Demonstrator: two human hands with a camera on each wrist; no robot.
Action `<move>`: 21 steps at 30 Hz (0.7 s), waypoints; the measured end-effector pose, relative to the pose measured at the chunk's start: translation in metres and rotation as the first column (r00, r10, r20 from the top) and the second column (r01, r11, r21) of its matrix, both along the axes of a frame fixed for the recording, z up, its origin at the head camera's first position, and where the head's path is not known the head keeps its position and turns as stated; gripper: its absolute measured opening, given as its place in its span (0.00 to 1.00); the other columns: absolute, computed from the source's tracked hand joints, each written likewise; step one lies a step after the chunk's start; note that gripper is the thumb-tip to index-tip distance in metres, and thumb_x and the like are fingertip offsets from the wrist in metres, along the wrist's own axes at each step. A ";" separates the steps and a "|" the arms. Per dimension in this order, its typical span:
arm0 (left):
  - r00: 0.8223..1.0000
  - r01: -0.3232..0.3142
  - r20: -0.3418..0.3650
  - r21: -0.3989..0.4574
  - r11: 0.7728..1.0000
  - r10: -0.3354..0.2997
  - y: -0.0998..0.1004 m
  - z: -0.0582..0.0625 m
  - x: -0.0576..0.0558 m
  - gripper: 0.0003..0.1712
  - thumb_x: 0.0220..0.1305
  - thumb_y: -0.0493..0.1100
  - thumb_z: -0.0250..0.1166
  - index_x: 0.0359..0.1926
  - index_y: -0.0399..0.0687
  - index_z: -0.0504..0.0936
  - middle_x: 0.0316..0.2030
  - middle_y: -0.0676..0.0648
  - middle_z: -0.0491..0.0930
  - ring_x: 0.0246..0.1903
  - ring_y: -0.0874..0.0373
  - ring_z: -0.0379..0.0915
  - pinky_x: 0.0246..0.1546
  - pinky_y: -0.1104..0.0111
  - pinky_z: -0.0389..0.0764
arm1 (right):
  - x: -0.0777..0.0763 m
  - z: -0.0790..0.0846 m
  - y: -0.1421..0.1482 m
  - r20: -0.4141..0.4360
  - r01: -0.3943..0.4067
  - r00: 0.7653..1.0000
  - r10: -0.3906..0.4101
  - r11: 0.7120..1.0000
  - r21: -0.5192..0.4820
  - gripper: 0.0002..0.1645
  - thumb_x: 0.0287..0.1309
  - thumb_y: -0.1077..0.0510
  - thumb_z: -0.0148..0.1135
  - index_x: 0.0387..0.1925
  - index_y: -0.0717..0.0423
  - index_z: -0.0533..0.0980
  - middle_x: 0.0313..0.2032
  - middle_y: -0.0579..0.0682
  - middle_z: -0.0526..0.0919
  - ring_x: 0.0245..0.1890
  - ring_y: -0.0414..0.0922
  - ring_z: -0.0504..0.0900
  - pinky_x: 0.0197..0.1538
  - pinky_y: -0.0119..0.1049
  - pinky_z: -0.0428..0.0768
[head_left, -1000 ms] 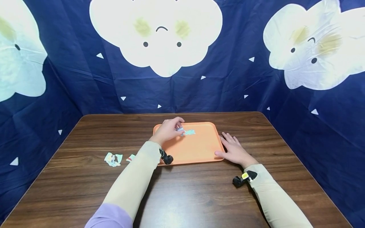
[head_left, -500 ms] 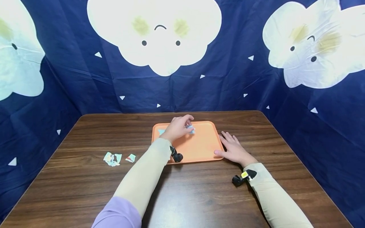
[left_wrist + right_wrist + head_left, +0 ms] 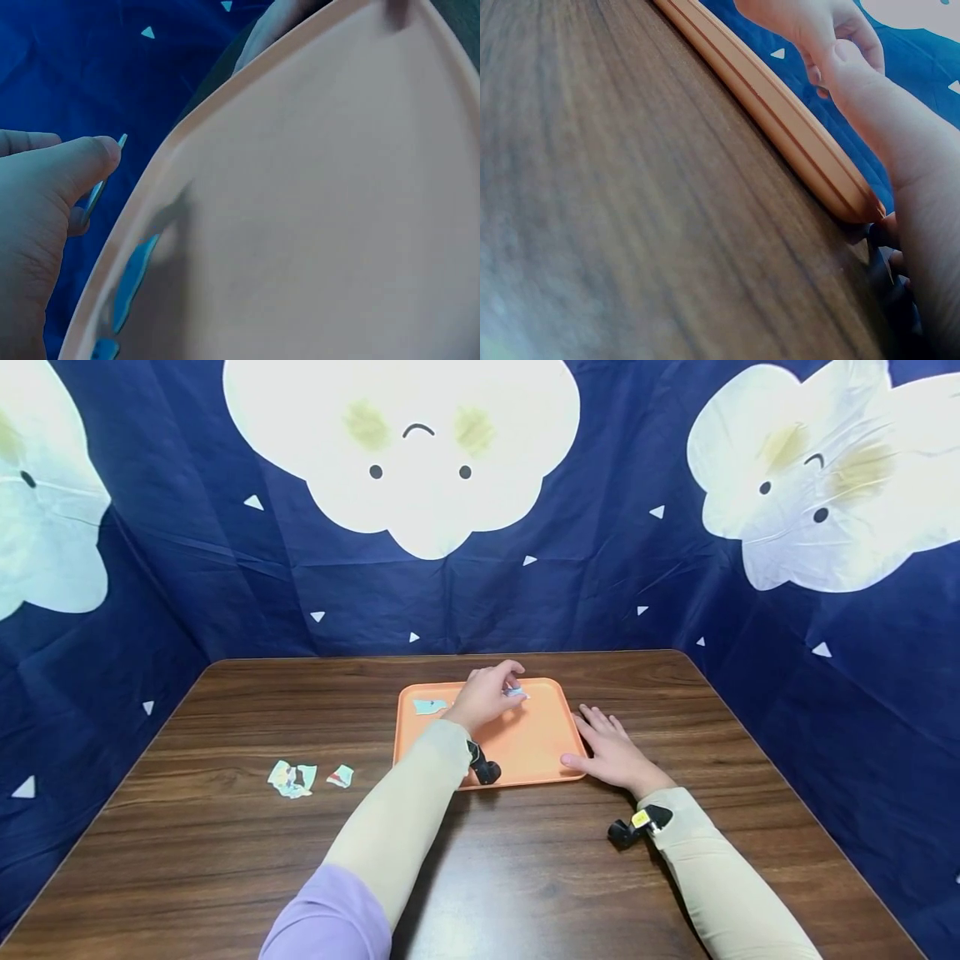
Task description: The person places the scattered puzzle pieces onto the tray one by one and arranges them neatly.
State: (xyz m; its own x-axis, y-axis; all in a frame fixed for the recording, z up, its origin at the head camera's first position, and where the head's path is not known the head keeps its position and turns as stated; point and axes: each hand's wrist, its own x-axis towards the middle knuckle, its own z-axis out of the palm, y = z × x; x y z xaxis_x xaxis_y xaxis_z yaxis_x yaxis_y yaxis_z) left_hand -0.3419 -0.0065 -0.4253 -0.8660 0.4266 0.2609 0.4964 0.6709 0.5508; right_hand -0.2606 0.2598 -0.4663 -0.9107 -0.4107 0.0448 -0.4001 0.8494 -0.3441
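Observation:
Over the back right part of an orange tray (image 3: pixel 525 756), my left hand (image 3: pixel 483 697) pinches a thin, irregular light-blue puzzle piece (image 3: pixel 94 201) between thumb and fingers. In the head view, most of that piece is behind the fingers. Another light-blue puzzle piece (image 3: pixel 429 706) lies flat at the tray's back left, partly covered by the left hand. My right hand (image 3: pixel 617 756) rests along the tray's right side with fingers spread, the thumb over the rim near the front corner.
On the brown wooden table (image 3: pixel 225 860), left of the tray, lie a ring-like cluster of printed pieces (image 3: pixel 292 779) and a single piece with a red patch (image 3: pixel 341 776). A dark blue cloth (image 3: pixel 450 602) with white clouds hangs behind the table and along both sides.
The left hand has moved right across the back of the tray with the puzzle piece. A piece it covered at the back left now shows. The right hand stays at the tray's side.

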 end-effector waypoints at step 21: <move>0.998 -0.049 0.026 -0.057 0.997 0.050 0.027 -0.018 -0.004 0.27 0.66 0.51 0.69 0.63 0.51 0.75 0.41 0.56 0.84 0.45 0.57 0.79 0.65 0.56 0.62 | 0.001 0.001 0.001 0.001 -0.001 1.000 0.001 1.000 -0.016 0.57 0.62 0.27 0.56 0.76 0.63 0.57 0.77 0.65 0.51 0.78 0.62 0.45 0.75 0.61 0.40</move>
State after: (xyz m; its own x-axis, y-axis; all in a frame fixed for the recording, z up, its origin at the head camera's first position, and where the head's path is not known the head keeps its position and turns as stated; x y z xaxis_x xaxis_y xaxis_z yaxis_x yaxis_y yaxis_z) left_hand -0.3459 0.0207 -0.4432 -0.8930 0.3964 0.2132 0.4470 0.7249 0.5242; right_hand -0.2600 0.2611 -0.4657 -0.9104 -0.4107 0.0505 -0.4004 0.8436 -0.3576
